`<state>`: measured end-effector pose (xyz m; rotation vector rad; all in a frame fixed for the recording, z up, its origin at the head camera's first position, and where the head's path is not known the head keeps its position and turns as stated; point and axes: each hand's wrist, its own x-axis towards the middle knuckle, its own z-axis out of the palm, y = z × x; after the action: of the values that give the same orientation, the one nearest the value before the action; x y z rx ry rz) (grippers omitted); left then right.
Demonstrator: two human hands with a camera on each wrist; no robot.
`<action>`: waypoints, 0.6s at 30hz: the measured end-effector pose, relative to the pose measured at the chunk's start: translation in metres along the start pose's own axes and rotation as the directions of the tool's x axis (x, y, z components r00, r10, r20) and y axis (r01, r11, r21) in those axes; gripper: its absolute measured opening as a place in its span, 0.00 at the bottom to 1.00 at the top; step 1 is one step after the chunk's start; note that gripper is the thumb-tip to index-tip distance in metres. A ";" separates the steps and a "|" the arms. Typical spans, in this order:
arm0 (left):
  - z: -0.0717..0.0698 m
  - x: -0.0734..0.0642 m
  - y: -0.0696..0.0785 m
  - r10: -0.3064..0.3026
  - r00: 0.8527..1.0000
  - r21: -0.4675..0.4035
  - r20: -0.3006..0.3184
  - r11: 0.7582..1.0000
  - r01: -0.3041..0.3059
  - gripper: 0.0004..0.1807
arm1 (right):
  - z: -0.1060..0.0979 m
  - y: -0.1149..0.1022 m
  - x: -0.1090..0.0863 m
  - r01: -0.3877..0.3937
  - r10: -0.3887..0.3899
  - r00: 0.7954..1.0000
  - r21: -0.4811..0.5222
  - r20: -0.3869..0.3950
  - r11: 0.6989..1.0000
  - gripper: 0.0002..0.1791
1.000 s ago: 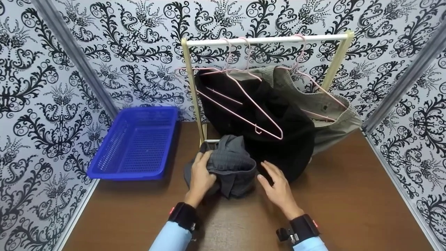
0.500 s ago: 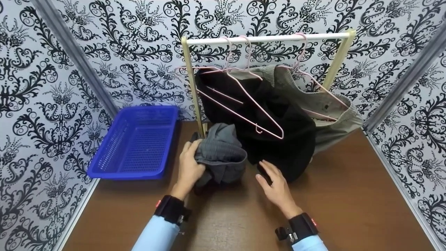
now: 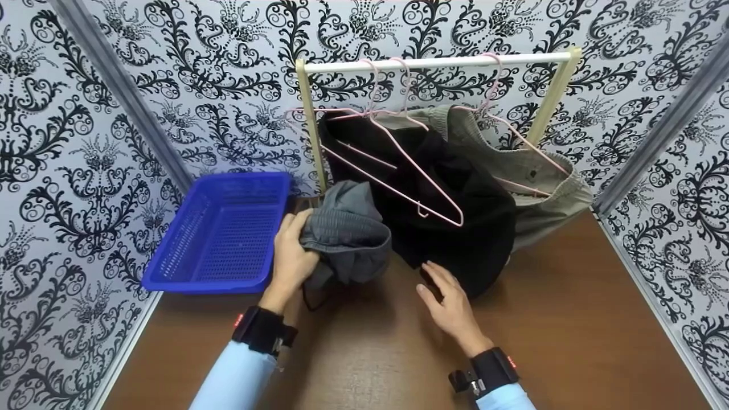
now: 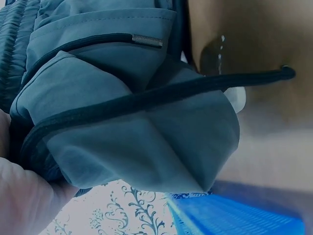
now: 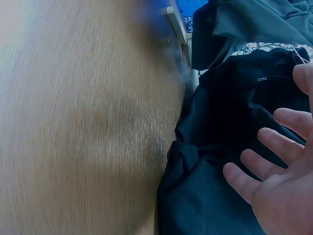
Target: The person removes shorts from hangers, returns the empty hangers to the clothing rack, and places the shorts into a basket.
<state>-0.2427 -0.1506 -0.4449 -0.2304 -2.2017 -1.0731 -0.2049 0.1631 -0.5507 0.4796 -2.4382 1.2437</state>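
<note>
Looks bright and even in the head view, with dull sheen on the near middle of the brown wood-grain tabletop [image 3: 370,367] and soft shadow under the crumpled grey cloth garment [image 3: 347,233]. Turns bluish in both wrist views; washes out one corner and smears a blue shape [image 5: 152,19] in the right one.

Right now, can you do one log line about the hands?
left hand: grips gray drawstring garment | right hand: holds nothing, near hung black garment

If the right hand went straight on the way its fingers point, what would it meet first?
Probably the black garment hanging just ahead of the right hand; I cannot tell whether they touch.
</note>
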 end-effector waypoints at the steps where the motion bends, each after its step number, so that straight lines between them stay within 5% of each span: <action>1: -0.002 0.002 0.000 0.000 1.000 -0.002 -0.004 1.000 0.000 0.30 | 0.000 0.000 0.000 0.001 -0.001 1.000 0.000 0.000 1.000 0.25; 18: -0.038 0.034 0.007 -0.017 0.999 -0.014 -0.034 1.000 0.016 0.33 | 0.002 -0.001 -0.001 -0.005 0.005 1.000 0.009 0.022 1.000 0.26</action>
<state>-0.2471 -0.1792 -0.4016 -0.1990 -2.1699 -1.0940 -0.2042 0.1610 -0.5513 0.4931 -2.4546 1.2581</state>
